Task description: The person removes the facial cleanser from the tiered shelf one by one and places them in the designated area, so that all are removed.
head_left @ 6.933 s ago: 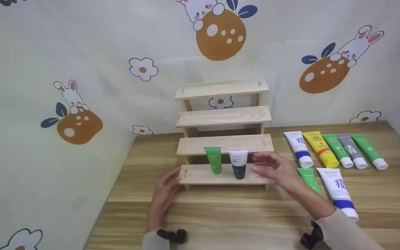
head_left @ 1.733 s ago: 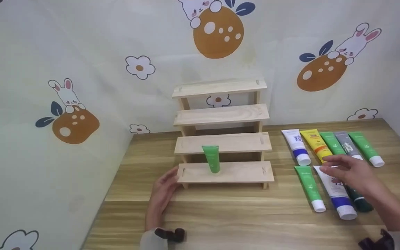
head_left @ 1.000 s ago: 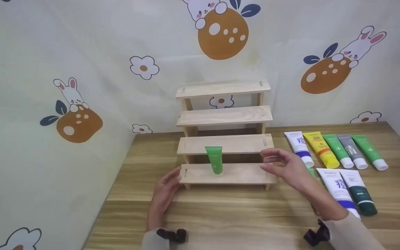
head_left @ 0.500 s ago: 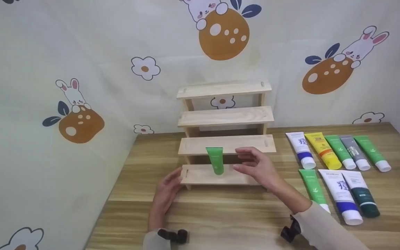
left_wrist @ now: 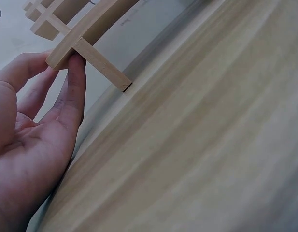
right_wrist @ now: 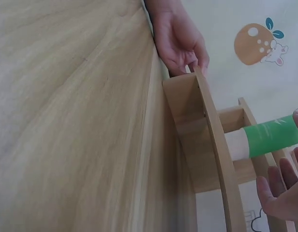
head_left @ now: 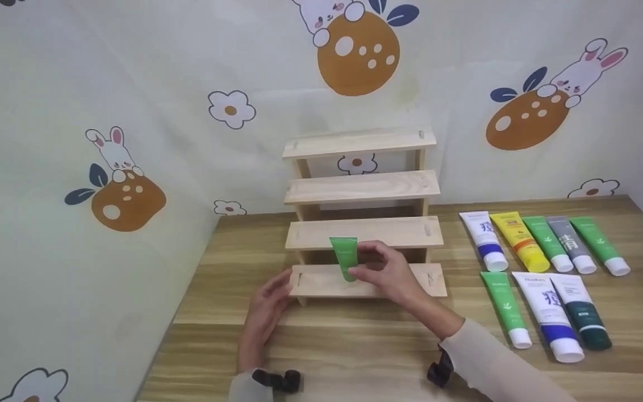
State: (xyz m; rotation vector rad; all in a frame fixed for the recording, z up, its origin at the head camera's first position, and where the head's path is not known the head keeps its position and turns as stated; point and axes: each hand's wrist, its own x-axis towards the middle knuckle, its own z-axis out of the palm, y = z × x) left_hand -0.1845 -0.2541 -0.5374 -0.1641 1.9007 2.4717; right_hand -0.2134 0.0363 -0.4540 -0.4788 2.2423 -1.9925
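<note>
A small green squeeze tube (head_left: pixel 345 255) stands cap-down on the lowest step of a wooden tiered display rack (head_left: pixel 321 285). My right hand (head_left: pixel 385 273) pinches it, thumb in front and fingers partly hidden behind. In the right wrist view the tube's white cap (right_wrist: pixel 237 145) meets the step, with the thumb and fingertips (right_wrist: pixel 279 186) at its green body. My left hand (head_left: pixel 265 310) grips the left end of the lowest step. Seen from the left wrist, its fingers (left_wrist: pixel 75 82) lie above and below the board end (left_wrist: pixel 59 55).
Right of the rack, several tubes lie in two rows on the wood-grain table (head_left: pixel 355 346), among them a yellow tube (head_left: pixel 519 243), a grey tube (head_left: pixel 571 245), a white-and-blue tube (head_left: pixel 545 318) and a white-and-dark-green tube (head_left: pixel 581 312). A printed cloth wall (head_left: pixel 265 162) stands behind the rack.
The white-and-dark-green tube went from the rack to the table's right side. My right hand then came back leftward and closed on the green tube. My left hand stayed at the rack.
</note>
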